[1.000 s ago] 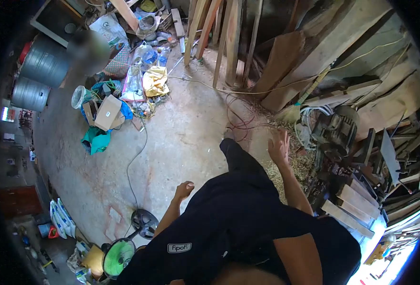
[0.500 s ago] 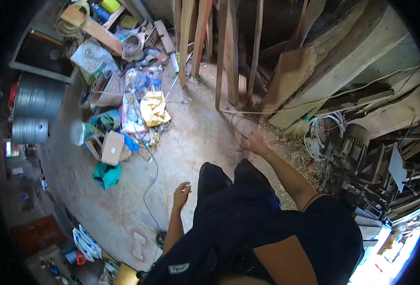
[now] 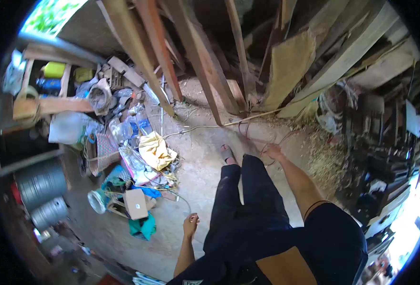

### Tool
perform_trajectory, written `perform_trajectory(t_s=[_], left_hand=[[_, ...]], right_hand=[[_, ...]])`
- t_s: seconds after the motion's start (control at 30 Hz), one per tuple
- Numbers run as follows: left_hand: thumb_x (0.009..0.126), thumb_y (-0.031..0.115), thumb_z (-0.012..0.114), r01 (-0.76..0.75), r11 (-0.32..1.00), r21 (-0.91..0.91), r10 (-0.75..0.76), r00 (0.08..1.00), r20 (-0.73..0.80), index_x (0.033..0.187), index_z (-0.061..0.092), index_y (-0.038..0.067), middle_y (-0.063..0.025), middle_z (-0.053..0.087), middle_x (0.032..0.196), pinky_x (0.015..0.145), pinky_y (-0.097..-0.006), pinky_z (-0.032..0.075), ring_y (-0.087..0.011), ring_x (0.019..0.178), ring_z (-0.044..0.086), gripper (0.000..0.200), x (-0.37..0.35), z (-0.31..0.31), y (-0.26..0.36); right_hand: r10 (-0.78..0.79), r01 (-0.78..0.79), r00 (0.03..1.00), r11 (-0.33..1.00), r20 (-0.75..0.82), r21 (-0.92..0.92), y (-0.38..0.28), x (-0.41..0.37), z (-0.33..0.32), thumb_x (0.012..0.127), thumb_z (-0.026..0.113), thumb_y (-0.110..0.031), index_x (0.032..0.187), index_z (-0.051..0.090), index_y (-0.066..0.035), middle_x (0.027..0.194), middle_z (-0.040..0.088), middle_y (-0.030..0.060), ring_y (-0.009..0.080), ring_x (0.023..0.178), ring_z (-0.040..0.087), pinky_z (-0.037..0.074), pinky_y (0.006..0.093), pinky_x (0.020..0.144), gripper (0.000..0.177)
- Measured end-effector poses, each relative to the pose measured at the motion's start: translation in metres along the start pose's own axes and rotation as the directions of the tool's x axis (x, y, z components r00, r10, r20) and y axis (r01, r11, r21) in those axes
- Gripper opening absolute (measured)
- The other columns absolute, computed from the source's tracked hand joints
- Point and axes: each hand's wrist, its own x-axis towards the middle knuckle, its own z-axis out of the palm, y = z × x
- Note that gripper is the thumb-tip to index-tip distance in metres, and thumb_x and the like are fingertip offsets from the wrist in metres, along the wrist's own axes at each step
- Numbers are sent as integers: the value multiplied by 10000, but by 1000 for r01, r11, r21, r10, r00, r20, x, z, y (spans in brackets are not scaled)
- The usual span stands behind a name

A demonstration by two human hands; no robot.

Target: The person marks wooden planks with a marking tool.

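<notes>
My right hand (image 3: 272, 152) is closed around a thin reddish cord (image 3: 243, 128), which hangs in loose loops over the floor just beyond my feet. My left hand (image 3: 191, 225) hangs low beside my left leg with its fingers curled in, and nothing shows in it. A sandalled foot (image 3: 227, 154) stands on the concrete floor between the hands. Left of it lie a crumpled yellow bag (image 3: 156, 151), a cardboard box (image 3: 135, 204) and a teal cloth (image 3: 143, 227).
Tall wooden planks (image 3: 198, 57) lean at the front, with a pale cable (image 3: 205, 126) along their feet. Metal drums (image 3: 41, 185) stand at the left. Wood shavings (image 3: 326, 156) and dark machinery (image 3: 376, 137) are at the right.
The view has shifted, and the planks now tilt more. A sandalled foot now shows ahead of the legs. The cord is still in my right hand; my left hand stays low.
</notes>
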Motion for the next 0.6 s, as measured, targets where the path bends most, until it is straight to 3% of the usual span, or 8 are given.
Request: perform_trajectory(t_s=[0.07,0.17,0.23,0.3,0.4,0.47,0.53,0.6], left_hand=[[988,236,631,58,987,-148,-58,998,4,1272,627,2,-101,709,1030,822,-320,570,-190,949,700,368,-5,-13,61],[1014,208,598,94,934,-343,-84,995,46,1319,579,-6,-104,686,1062,880,-321,552,-195,978,684,373,16,6,140],[1025,208,577,81,965,-249,-67,996,63,1329,560,-21,-137,683,1135,883,-337,552,-229,1009,684,381,33,15,167],[1031,192,565,93,982,-163,-79,993,90,1336,556,-21,-145,682,1142,891,-339,552,-233,1017,684,372,53,30,176],[1043,168,544,92,996,-2,-90,981,170,1346,547,-27,-162,682,1150,903,-341,553,-235,1026,685,361,79,36,144],[1048,159,536,89,993,83,-105,968,228,1350,543,-32,-170,682,1151,906,-343,555,-235,1027,686,357,82,29,113],[1045,172,555,348,936,47,-351,921,170,1362,552,-25,-154,689,1152,950,-337,534,-215,1039,675,373,81,20,89],[1032,245,587,361,933,9,-359,926,117,1320,597,-2,-152,701,1085,869,-339,542,-203,975,680,380,79,18,92]], right_hand=[[285,-309,950,817,125,486,-12,19,16,927,561,-306,1144,678,-21,1165,664,274,436,1124,622,494,496,969,376],[281,-320,931,936,235,149,-41,79,21,946,532,-282,1233,638,9,1199,665,243,406,1183,605,450,480,1049,422],[147,-213,958,939,245,270,-31,126,65,940,559,-316,1183,658,7,1185,667,253,390,1150,627,481,468,999,416],[237,-355,919,846,315,397,-42,180,78,932,580,-342,1134,670,9,1153,674,258,381,1105,650,500,466,960,415],[433,-555,829,549,354,626,-45,266,134,932,605,-312,1130,667,-42,1125,694,147,291,1021,669,524,474,801,340],[577,-600,645,-23,500,800,-43,309,152,923,668,-319,1188,646,-53,1133,685,84,269,1037,642,523,438,742,376],[533,-551,662,-130,527,825,-21,348,190,917,686,-318,1214,632,-58,1149,680,89,265,1069,624,523,433,747,399],[449,-426,713,-333,538,841,5,378,233,904,721,-316,1267,605,-69,1179,670,99,257,1135,590,523,421,756,454]])
